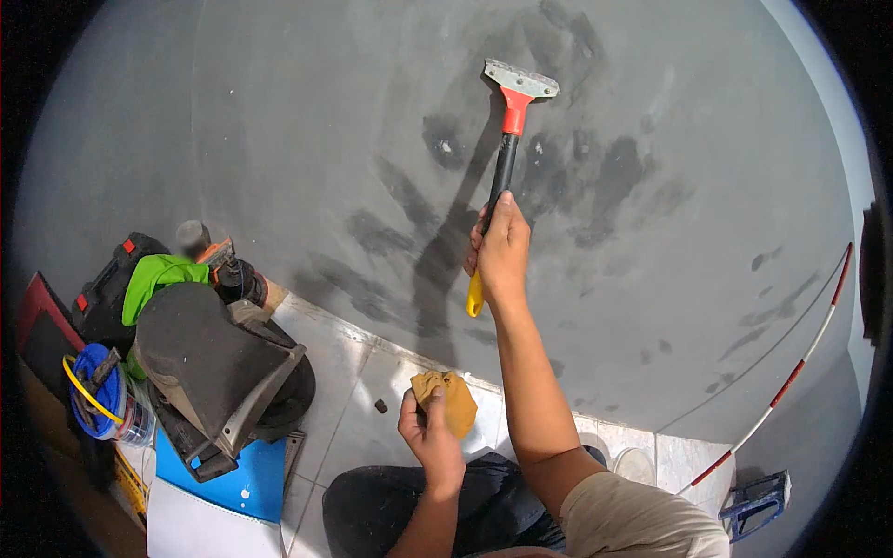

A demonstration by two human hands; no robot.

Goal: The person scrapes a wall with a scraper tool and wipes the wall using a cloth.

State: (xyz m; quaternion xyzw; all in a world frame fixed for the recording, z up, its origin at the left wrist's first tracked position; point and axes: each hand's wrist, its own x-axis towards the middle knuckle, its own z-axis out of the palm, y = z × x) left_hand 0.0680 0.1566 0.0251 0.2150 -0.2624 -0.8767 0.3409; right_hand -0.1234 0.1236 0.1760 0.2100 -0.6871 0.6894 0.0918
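My right hand [502,249] is wrapped round the black and yellow handle of a scraper [514,110]. The scraper has a red neck and a wide metal head, which points up in front of the grey wall [307,121] among dark smudges. Whether the blade touches the wall I cannot tell. Lower down, my left hand [434,442] pinches a crumpled piece of tan sandpaper [458,405] between thumb and fingers, above the tiled floor and near my dark-clothed knee.
At the left are a black bag [200,339], a green cloth [158,282], a blue bucket [98,391] and a blue sheet [260,479]. A red and white pole [791,377] leans at the right, near a dark blue frame [758,505]. A round lid [634,466] lies by the wall.
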